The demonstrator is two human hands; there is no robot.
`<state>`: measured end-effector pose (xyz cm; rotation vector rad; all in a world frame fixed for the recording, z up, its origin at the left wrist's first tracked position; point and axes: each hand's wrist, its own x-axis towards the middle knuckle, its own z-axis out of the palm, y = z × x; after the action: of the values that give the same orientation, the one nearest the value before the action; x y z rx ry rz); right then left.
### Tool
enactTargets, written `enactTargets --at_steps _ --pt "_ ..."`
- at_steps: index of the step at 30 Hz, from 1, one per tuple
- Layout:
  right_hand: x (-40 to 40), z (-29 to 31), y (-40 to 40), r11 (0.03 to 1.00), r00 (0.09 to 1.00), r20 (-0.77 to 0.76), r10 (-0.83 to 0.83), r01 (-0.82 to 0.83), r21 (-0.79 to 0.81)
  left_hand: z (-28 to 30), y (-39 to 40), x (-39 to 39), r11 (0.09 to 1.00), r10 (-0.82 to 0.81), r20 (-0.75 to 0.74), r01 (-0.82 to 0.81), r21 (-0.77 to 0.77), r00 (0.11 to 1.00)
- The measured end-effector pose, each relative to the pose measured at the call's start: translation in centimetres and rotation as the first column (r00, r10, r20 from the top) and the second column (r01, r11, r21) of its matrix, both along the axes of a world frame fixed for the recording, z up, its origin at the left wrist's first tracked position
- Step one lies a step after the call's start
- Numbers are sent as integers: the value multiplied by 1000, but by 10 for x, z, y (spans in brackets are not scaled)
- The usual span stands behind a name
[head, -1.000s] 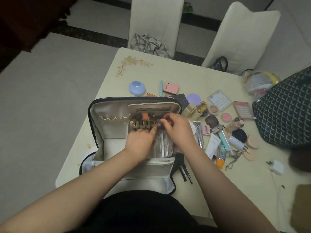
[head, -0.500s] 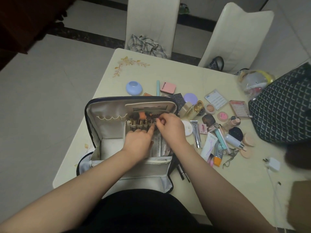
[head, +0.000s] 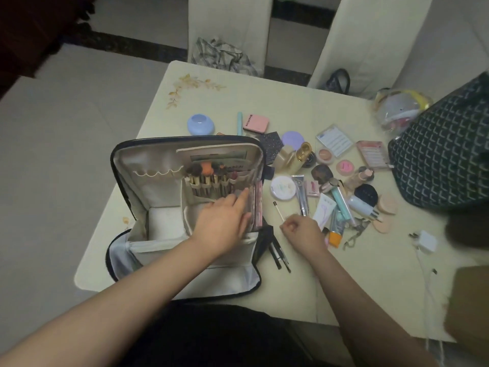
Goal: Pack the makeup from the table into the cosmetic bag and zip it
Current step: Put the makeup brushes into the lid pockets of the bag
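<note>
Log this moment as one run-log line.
left hand: rests on open white-lined cosmetic bag | right hand: pinches thin cream-handled brush | makeup: mostly on table

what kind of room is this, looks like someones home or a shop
Most likely a home dining area, not a shop: a cream table with a printed flower motif, two white high-backed chairs pushed up to it, a tiled floor, and personal clutter such as a phone charger beside the makeup.
</note>
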<state>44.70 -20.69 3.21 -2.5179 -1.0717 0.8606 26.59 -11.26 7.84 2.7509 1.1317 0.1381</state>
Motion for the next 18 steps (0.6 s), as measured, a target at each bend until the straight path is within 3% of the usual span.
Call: enactTargets --at_steps 5,8,13,18 --pt "-13 -32 -4 987 997 17 71 -67 -149 -17 -6 3 994 -10 51 5 105 999" --pt "-14 -38 1 984 994 44 102 -94 -154 -19 -8 5 995 5 76 -12 102 997" --pt "-13 -43 10 976 997 -34 65 -70 -204 -19 -13 7 997 34 95 -40 66 995" --pt "-10 -37 8 997 989 -137 -58 51 -51 -18 -16 4 997 42 96 -47 56 995"
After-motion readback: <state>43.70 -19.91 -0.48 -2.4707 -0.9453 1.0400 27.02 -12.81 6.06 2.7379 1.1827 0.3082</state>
